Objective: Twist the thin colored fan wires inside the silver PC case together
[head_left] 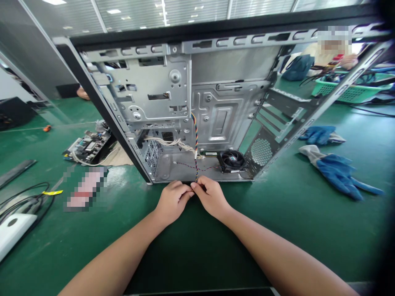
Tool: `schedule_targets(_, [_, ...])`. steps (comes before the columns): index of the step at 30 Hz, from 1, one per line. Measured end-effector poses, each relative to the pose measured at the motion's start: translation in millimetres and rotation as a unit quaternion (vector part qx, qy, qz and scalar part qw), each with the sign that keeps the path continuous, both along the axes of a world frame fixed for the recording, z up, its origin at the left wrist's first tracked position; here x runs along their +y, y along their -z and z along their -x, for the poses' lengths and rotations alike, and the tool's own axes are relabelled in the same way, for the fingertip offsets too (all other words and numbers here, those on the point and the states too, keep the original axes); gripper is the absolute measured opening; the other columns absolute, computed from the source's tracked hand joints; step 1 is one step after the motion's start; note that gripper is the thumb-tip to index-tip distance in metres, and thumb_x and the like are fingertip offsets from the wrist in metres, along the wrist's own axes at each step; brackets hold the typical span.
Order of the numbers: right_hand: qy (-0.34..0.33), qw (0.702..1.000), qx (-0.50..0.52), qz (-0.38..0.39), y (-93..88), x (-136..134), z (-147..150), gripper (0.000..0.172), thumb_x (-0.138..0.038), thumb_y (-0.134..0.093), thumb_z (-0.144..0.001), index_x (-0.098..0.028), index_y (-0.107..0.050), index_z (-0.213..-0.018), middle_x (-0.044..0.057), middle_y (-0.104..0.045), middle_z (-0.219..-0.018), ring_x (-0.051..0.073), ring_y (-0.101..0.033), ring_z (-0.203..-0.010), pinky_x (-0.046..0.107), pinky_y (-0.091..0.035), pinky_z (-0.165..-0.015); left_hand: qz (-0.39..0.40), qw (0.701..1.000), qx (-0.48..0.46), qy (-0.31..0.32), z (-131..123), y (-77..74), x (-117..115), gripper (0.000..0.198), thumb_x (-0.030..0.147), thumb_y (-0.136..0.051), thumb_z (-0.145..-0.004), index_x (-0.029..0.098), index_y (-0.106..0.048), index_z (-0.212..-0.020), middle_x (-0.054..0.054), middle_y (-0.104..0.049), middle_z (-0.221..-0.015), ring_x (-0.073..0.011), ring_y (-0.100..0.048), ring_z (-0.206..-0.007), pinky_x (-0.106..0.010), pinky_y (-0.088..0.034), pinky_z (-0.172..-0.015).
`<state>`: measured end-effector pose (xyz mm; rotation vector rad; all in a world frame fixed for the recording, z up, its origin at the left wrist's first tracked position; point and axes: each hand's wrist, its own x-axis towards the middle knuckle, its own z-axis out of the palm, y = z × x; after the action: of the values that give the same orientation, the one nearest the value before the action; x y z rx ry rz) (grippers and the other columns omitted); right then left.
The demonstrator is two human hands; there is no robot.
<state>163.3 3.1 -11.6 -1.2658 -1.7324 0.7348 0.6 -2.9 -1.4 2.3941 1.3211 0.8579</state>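
An open metal computer case (154, 82) stands on the green table in front of me. From inside its drive cage, a twisted multicoloured cable (196, 133) runs down over the case's lower edge to my fingers. My left hand (173, 202) is closed in a pinch at the cable's end. Against it, my right hand (212, 199) also pinches the cable, and the fingertips of both hands meet. The fingers hide the cable's tip. On the case floor sit a black cooling fan (233, 160), a green memory module (211, 153) and a bundle of white wires (175, 142).
Blue-and-grey work gloves (336, 168) lie to the right. Behind them, a green basket (354, 90) holds cables, near another person's hand (349, 61). At left are a circuit board (89, 144), black cables (46, 205) and a white device (15, 232).
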Motion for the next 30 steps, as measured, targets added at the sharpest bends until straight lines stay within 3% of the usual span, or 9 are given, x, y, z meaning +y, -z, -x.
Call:
schedule_targets(5, [0.007,1.0,0.007,-0.001,0.4,0.4,0.0,0.031,-0.03,-0.05,-0.087,-0.021,-0.035,-0.061,-0.005,-0.037,-0.055,0.011,-0.036,-0.054,0.025,-0.028,-0.052,0.013,0.998,-0.05,-0.02,-0.8,0.5,-0.2,0.002,0.02,-0.064,-0.083,0.019,-0.063,-0.081,0.0,-0.065,-0.073,-0.0153,-0.06,-0.071,-0.028,-0.045,-0.069])
schedule_targets(21, [-0.017,1.0,-0.008,0.0,-0.1,-0.4,0.6,0.031,-0.027,-0.047,-0.089,-0.021,-0.034,-0.061,-0.004,-0.038,-0.058,0.011,-0.036,-0.056,0.026,-0.027,-0.053,0.111,0.991,-0.076,0.013,-1.3,-2.4,1.9,0.012,0.02,-0.056,-0.085,0.018,-0.057,-0.073,0.002,-0.06,-0.069,-0.013,-0.056,-0.066,-0.025,-0.043,-0.063])
schedule_targets(30, [-0.003,1.0,0.012,0.012,-1.3,-0.7,-0.3,0.031,-0.03,-0.051,-0.086,-0.021,-0.037,-0.06,-0.005,-0.038,-0.054,0.01,-0.036,-0.053,0.024,-0.028,-0.051,0.065,0.996,-0.065,-0.003,-1.8,-3.0,-0.4,0.01,0.018,-0.06,-0.083,0.019,-0.057,-0.074,0.001,-0.063,-0.072,-0.0139,-0.059,-0.071,-0.027,-0.045,-0.068])
